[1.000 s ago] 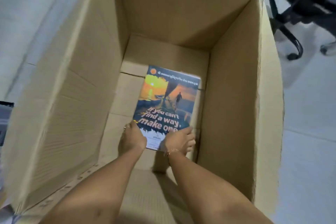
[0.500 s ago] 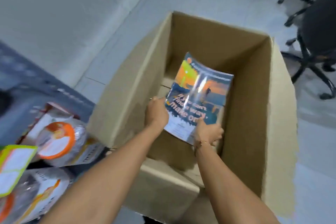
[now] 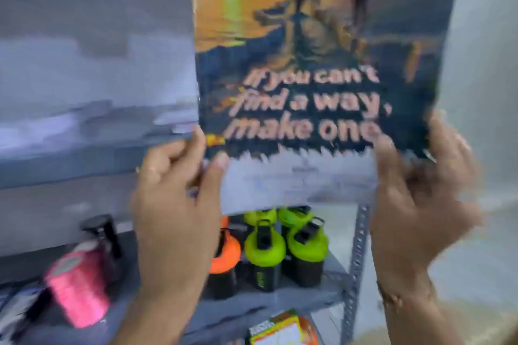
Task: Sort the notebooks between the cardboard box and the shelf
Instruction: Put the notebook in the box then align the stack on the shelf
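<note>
A notebook (image 3: 316,64) with an orange sunset cover and the words "If you can't find a way, make one" is held upright close to the camera, in front of the grey metal shelf (image 3: 92,165). My left hand (image 3: 179,204) grips its lower left corner, thumb on the cover. My right hand (image 3: 414,202) grips its lower right corner. The cardboard box is out of view. The picture is blurred by motion.
On the shelf level below the notebook stand several bottles with green lids (image 3: 265,249), one with an orange lid (image 3: 224,255) and a pink bottle (image 3: 78,294) lying at the left. A perforated shelf post (image 3: 356,269) runs down on the right. An orange packet (image 3: 283,330) sits lower down.
Both hands have lifted the notebook out of the cardboard box and up in front of the shelf. The view has swung from the box to the shelf.
</note>
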`<state>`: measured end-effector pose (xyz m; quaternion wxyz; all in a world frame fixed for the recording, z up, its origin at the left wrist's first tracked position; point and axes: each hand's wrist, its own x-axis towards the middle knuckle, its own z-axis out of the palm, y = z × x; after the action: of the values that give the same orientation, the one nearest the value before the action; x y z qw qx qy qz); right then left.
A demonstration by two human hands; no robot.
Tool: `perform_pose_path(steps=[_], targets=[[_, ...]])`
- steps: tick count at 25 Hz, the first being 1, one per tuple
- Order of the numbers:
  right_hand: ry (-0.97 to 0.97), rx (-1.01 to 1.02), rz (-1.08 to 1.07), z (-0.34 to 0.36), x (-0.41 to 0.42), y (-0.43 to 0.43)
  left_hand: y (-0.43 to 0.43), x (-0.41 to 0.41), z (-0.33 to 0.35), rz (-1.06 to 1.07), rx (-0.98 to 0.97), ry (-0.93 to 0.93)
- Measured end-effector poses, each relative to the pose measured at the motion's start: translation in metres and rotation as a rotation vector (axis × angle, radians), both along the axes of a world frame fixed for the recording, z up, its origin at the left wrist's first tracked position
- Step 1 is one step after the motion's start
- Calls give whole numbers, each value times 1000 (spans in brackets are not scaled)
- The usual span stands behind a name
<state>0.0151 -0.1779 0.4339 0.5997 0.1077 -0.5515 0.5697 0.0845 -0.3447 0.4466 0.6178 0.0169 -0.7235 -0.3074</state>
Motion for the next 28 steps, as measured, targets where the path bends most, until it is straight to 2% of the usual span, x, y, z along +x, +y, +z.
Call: perform_pose_path(steps=[1,3,6,8,10,15,17,19,22,28], targets=[[30,78,20,30,-7,-17,-20,5,24,27,31,-41],[-26,261,98,83,-29,-44,-50,0,65,186,-23,-137],[-355,565,122,123,-77,-73,-74,-29,109,314,-4,-340],[-604,707,122,122,-100,-86,-84,-50,113,363,22,-581],[-736,800,149,111,-112,-93,-91,-61,103,367,62,-757],[-642,763,182,107,-96,-76,-92,-50,98,188,157,-713],[-584,835,269,102,-88,-57,-89,-37,97,70,150,-682],[-574,915,372,94,-81,-42,-87,-29,96,-17,124,-744],[-529,888,400,91,-82,-35,-85,-31,99,8,69,-819],[-494,876,401,90,-85,-30,-82,-33,99,27,92,-793]])
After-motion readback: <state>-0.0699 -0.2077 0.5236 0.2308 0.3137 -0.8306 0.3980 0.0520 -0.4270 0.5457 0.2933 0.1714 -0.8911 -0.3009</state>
